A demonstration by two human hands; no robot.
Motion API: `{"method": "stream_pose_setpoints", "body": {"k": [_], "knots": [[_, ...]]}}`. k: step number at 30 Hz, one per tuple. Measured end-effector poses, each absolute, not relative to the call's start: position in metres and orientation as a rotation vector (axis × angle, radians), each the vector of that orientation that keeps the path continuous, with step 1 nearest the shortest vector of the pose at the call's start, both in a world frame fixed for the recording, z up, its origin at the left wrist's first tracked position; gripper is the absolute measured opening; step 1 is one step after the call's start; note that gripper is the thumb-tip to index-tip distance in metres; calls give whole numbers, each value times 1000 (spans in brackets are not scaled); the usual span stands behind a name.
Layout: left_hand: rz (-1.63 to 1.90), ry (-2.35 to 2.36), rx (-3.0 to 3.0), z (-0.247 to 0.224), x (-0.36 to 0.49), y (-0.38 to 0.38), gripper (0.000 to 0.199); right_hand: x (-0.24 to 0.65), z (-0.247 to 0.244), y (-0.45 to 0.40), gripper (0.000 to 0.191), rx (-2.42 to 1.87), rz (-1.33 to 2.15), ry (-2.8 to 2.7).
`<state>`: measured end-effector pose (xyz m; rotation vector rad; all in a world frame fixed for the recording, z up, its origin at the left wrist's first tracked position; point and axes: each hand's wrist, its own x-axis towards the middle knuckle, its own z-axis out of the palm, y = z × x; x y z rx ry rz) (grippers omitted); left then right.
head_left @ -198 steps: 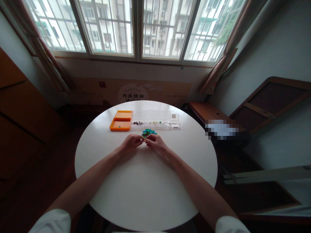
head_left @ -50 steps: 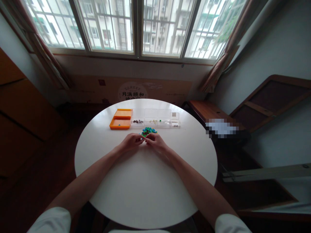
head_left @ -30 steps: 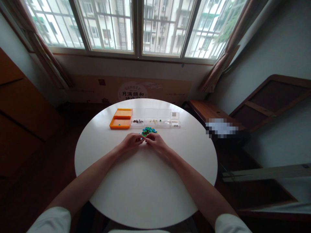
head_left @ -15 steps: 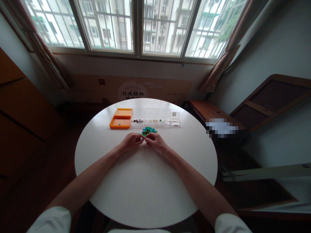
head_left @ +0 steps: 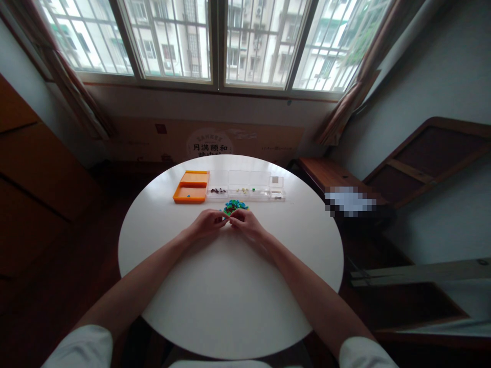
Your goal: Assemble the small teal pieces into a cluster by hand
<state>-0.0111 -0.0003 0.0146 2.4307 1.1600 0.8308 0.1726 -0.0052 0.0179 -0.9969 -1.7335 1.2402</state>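
My left hand (head_left: 210,221) and my right hand (head_left: 245,222) meet fingertip to fingertip at the middle of the table, both with fingers pinched. Whatever is between them is too small to make out. Just beyond the fingers lies a pile of small blue, green and brown pieces (head_left: 237,205), partly covered by my hands. Behind the pile stands a clear plastic case (head_left: 249,179) with its lid up; dark bits, pale bits and a green piece sit in its compartments. To its left is an open orange box (head_left: 191,200) with one small blue piece inside.
The round white table (head_left: 226,296) extends under both forearms. At the right, beyond the table's edge, stands a low wooden bench (head_left: 326,171) with a blurred pale thing on it. A barred window and curtains (head_left: 76,97) are behind.
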Motion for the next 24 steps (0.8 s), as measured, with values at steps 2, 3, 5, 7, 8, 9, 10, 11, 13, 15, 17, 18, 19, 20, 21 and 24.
{"method": "stream_pose_setpoints", "body": {"k": [2, 3, 5, 7, 8, 9, 10, 11, 13, 15, 17, 18, 19, 20, 21, 24], "knots": [[824, 1162, 2426, 14, -11, 0, 23, 173, 17, -5, 21, -1001, 1225, -1742], [821, 1165, 2424, 14, -11, 0, 23, 173, 17, -5, 21, -1002, 1221, -1744], [822, 1172, 2422, 14, -11, 0, 23, 173, 17, -5, 21, -1003, 1221, -1741], [827, 1173, 2423, 14, -11, 0, 23, 172, 17, -5, 21, -1004, 1226, -1738], [828, 1173, 2424, 14, -11, 0, 23, 172, 17, -5, 21, -1005, 1228, -1738], [827, 1172, 2426, 14, -11, 0, 23, 172, 17, -5, 21, -1007, 1230, -1737], [826, 1172, 2428, 13, -12, 0, 23, 172, 18, -5, 21, -1008, 1230, -1736], [822, 1172, 2430, 13, -12, 0, 23, 172, 18, -5, 21, -1007, 1231, -1735], [820, 1172, 2429, 13, -12, 0, 24, 172, 19, -5, 20, -1002, 1234, -1733], [823, 1171, 2427, 12, -12, 1, 23, 172, 19, -5, 19, -996, 1235, -1734], [825, 1175, 2426, 11, -12, 1, 23, 172, 19, -6, 19, -999, 1238, -1731], [824, 1176, 2428, 11, -12, 1, 23, 172, 19, -6, 19, -1003, 1240, -1730], [821, 1174, 2432, 12, -12, 1, 23, 172, 19, -6, 19, -1006, 1243, -1728], [819, 1172, 2437, 12, -12, 1, 23, 172, 19, -6, 19, -1008, 1246, -1726], [818, 1169, 2442, 12, -12, 1, 23, 172, 19, -6, 20, -1006, 1248, -1726], [816, 1166, 2451, 14, -13, 0, 23, 172, 19, -6, 20, -989, 1251, -1731]]}}
